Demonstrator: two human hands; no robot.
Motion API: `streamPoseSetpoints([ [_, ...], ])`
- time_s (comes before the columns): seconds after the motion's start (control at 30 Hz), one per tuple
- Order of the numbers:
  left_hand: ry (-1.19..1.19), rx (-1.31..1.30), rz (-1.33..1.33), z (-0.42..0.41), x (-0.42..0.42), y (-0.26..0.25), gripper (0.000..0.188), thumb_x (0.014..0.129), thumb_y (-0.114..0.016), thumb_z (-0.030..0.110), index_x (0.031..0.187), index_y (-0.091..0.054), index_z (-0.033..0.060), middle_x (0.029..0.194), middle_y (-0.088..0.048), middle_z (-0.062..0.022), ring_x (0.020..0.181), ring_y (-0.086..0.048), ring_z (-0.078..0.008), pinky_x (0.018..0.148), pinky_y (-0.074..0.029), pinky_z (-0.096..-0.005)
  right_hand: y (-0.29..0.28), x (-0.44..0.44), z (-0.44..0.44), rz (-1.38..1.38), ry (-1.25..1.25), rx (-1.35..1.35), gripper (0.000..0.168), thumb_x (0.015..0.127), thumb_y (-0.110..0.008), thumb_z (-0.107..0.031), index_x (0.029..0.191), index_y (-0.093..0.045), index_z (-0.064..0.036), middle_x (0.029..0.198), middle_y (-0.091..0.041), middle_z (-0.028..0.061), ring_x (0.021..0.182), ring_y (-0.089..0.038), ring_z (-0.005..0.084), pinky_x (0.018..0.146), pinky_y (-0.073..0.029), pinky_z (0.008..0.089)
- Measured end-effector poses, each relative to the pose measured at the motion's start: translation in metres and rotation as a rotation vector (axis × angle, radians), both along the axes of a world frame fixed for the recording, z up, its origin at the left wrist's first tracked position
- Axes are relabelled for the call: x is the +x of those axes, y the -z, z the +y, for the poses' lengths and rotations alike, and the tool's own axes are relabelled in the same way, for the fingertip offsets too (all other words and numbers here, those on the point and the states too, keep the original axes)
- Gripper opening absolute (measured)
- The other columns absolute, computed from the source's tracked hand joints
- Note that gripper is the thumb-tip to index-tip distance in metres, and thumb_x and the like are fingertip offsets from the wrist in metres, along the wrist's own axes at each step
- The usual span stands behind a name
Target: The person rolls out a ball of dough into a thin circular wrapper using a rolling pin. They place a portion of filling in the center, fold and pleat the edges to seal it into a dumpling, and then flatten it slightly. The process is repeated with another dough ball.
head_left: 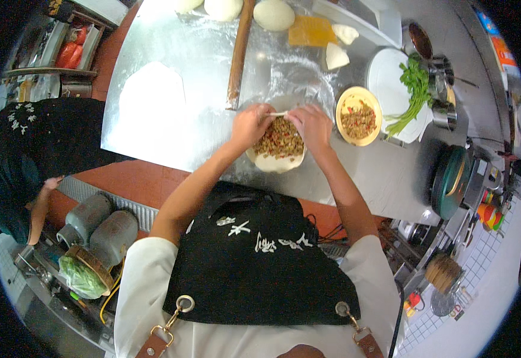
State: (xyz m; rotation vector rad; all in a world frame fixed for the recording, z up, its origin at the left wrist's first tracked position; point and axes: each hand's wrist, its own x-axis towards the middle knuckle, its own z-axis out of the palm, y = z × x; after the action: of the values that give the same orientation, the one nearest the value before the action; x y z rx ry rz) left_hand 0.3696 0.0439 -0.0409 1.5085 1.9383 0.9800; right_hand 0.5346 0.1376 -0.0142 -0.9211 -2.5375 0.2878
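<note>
A flattened round of dough (276, 164) lies on the metal worktop in front of me, topped with chopped filling (279, 141) that has red bits in it. My left hand (255, 126) pinches the far edge of the dough on the left, and my right hand (310, 127) pinches the same edge on the right. A short raised strip of that edge shows between my fingertips. Just right of my right hand stands a yellow bowl (340, 129) with more of the chopped filling. Beyond my left hand a wooden rolling pin (239, 58) points away from me.
Dough balls (274, 14), a yellow dough scraper (309, 31) and dough pieces (337, 56) lie at the far side. Green herbs (410, 103) rest on a white board (383, 74) at the right, near metal containers (444, 115). Another person (41, 138) stands at the left.
</note>
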Motion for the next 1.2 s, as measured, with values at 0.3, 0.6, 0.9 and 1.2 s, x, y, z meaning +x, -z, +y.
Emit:
streamPoseSetpoints([
  [0.3,-0.113,0.001,-0.062,-0.002,0.026,-0.001,0.013,0.084,-0.064,0.02,0.093,-0.068,0.0124,0.088,-0.064,-0.0091,0.081,-0.064,-0.0314,0.07,-0.051,-0.0413,-0.016,0.001,0.006,-0.024,-0.182,-0.083,0.017,0.074,-0.073,-0.024,0.086,-0.065,-0.015,0.082,-0.061,-0.0013,0.081,-0.061,0.0199,0.067,-0.051,0.0337],
  [0.6,-0.159,0.031,-0.032,-0.003,0.032,-0.008,0.014,0.083,-0.063,0.012,0.095,-0.068,0.0094,0.091,-0.064,-0.0108,0.082,-0.063,-0.0328,0.072,-0.051,-0.0409,-0.017,-0.006,0.024,-0.076,-0.295,-0.229,0.019,0.076,-0.071,-0.026,0.09,-0.066,-0.015,0.087,-0.061,0.002,0.084,-0.062,0.0241,0.068,-0.05,0.0383],
  [0.9,-0.352,0.008,0.085,-0.018,0.039,-0.009,0.014,0.083,-0.066,0.022,0.095,-0.066,0.0135,0.087,-0.064,-0.0075,0.085,-0.063,-0.0284,0.072,-0.05,-0.0399,-0.004,-0.004,0.043,-0.13,-0.315,-0.315,0.019,0.079,-0.069,-0.033,0.083,-0.072,-0.014,0.077,-0.066,0.0048,0.073,-0.064,0.0275,0.064,-0.05,0.0396],
  [1.2,-0.451,-0.082,0.003,-0.018,0.052,-0.005,0.014,0.085,-0.066,0.025,0.095,-0.068,0.0145,0.089,-0.066,-0.007,0.081,-0.064,-0.0265,0.071,-0.05,-0.0372,-0.012,-0.002,0.05,-0.121,-0.303,-0.683,0.017,0.08,-0.069,-0.025,0.089,-0.074,-0.012,0.078,-0.07,0.0088,0.068,-0.068,0.0232,0.064,-0.052,0.0352],
])
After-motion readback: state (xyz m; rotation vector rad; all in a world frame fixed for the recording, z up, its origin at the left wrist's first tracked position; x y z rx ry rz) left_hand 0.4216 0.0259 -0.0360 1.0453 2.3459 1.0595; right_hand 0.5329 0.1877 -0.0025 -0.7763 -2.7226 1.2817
